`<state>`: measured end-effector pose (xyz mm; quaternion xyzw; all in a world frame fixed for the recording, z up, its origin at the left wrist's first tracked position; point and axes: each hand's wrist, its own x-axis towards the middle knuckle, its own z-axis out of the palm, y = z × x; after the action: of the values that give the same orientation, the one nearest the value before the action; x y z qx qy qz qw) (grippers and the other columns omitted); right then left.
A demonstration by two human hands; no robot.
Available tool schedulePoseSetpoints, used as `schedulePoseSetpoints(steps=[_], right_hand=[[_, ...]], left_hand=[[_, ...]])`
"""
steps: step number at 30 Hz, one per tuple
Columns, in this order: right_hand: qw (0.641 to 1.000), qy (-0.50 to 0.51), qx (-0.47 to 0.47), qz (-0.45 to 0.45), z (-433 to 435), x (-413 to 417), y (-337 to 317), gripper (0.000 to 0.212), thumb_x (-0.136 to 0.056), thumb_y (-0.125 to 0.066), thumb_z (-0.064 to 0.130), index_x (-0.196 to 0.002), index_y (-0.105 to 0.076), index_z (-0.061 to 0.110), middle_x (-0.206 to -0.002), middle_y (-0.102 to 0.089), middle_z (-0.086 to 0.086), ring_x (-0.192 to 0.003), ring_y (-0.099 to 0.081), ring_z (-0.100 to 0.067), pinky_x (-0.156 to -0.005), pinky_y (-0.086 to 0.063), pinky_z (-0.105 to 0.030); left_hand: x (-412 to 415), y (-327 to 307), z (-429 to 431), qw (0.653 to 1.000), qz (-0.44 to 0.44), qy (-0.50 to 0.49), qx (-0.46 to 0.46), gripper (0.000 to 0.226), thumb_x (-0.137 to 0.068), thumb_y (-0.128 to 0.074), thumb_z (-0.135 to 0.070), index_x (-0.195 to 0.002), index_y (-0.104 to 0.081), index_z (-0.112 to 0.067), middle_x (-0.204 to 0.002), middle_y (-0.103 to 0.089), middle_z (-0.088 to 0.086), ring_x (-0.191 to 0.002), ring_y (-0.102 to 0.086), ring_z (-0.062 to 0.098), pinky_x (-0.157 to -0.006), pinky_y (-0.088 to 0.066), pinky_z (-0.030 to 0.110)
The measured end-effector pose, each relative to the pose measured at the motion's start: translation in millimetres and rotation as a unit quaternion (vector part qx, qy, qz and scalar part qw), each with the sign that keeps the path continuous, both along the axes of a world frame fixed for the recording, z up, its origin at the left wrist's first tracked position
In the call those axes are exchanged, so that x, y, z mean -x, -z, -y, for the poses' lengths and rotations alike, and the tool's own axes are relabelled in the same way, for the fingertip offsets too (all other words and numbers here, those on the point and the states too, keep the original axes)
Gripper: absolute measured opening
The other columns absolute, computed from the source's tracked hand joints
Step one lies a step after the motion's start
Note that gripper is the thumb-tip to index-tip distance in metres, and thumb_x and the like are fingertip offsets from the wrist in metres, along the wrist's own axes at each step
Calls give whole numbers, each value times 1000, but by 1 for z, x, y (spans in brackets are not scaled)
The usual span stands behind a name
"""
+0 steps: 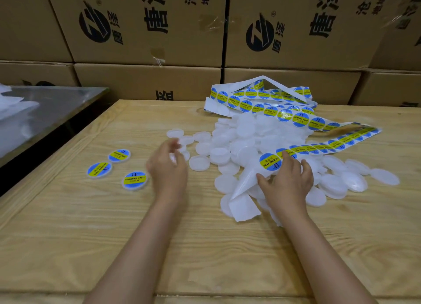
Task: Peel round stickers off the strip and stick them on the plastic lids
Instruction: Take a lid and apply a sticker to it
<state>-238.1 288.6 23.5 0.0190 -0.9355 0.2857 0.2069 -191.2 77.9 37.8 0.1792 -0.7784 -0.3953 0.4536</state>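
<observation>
Scanning from the left, I log a metal bench (57, 103) with white bags (16, 112) on it, standing just beside the wooden table (91, 235) and well apart from the hands. Three finished lids (134, 180) lie face up on the table, each carrying its blue-and-yellow label. The left hand (167, 167) hovers between them and the heap with its fingers curled. Motion blur hides whether it holds a lid, so I cannot tell its grip.

The blank lids (248, 142) sit in a loose heap at mid-table, overlapping and tilted on one another. I judge them light, thin and slick. One should be taken by its rim from the near edge of the heap, where single lids lie flat.

The next sticker (270, 161) sits at the end of the printed run, over the heap. The right hand (289, 180) grips the strip (330, 143) there, thumb on the bare backing and forefinger laid by the sticker's edge. I judge the sticker limp and tacky once lifted. It is best raised at its rim and held by the edge only, or it may fold on itself.

The strip trails right and loops back in slack coils over the far side of the heap. That slack could drag lids or snag. Cardboard boxes (148, 30) wall off the rear.
</observation>
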Motion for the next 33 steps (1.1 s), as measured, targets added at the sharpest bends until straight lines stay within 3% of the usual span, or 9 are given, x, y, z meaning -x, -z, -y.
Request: schedulePoseSetpoints(steps=[5,8,10,13,17,24,27,30,33], right_hand=[[1000,-4,0,16,1,0,-2,85,-77,-70,39,-145,-26,14,-146,-32,-11,-141,-8,-31,-111,-3,-39],[1000,-5,16,6,2,-3,-3,81,-77,-68,43,-143,-30,16,-141,-36,-12,-140,-11,-30,-111,-5,-41],[1000,-7,15,11,2,-2,-4,78,-78,-67,42,-143,-32,18,-139,-38,-9,-138,-13,-28,-112,-5,-41],[1000,-19,5,7,0,0,-5,70,-78,-67,36,-140,-38,20,-136,-41,-6,-137,-17,-28,-111,-5,-40],[996,-46,-9,-80,2,-3,-6,42,-79,-70,35,-118,-62,20,-124,-55,-5,-131,-32,-29,-108,-11,-39],[989,-106,13,-106,1,-8,-11,27,-84,-65,38,-108,-67,24,-114,-63,6,-123,-48,-15,-110,0,-33],[983,-138,18,-115,-1,-10,-14,23,-84,-66,35,-102,-66,21,-107,-66,10,-115,-55,-12,-113,3,-34],[983,-141,-5,-122,-2,-9,-15,16,-84,-68,28,-95,-70,17,-100,-69,4,-113,-57,-18,-113,-3,-41],[980,-143,-14,-137,-2,-10,-16,9,-81,-72,20,-85,-73,12,-97,-71,-4,-105,-61,-28,-103,-28,-51]], left_hand=[[16,10,-83,955,105,252,118,44,-93,-41,-21,-136,-45,-15,-131,-56,-1,-125,-46,18,-110,-22,42],[29,17,-102,924,234,280,117,48,-102,-29,-25,-148,-19,-23,-151,-31,-6,-143,-14,11,-114,10,39],[33,22,-106,918,262,270,128,48,-102,-27,-23,-149,-17,-23,-149,-32,-6,-142,-14,11,-112,15,41],[34,23,-103,936,215,255,112,49,-97,-39,-14,-145,-29,-21,-138,-45,0,-133,-31,14,-114,-1,34],[28,17,-101,931,102,335,-102,48,-88,-51,1,-131,-50,-20,-124,-54,0,-117,-49,11,-100,-34,18],[27,3,-93,790,33,413,-452,49,-82,-43,17,-117,-59,-14,-76,-55,3,-73,-59,16,-74,-50,25],[25,3,-91,761,21,430,-486,42,-86,-43,13,-114,-60,-13,-82,-57,10,-80,-58,25,-78,-47,33],[22,5,-93,786,33,427,-446,38,-89,-48,10,-121,-58,-7,-81,-54,9,-79,-54,22,-76,-45,30],[21,6,-93,829,43,415,-372,32,-88,-55,7,-114,-61,-10,-86,-55,7,-84,-54,19,-81,-46,30]])
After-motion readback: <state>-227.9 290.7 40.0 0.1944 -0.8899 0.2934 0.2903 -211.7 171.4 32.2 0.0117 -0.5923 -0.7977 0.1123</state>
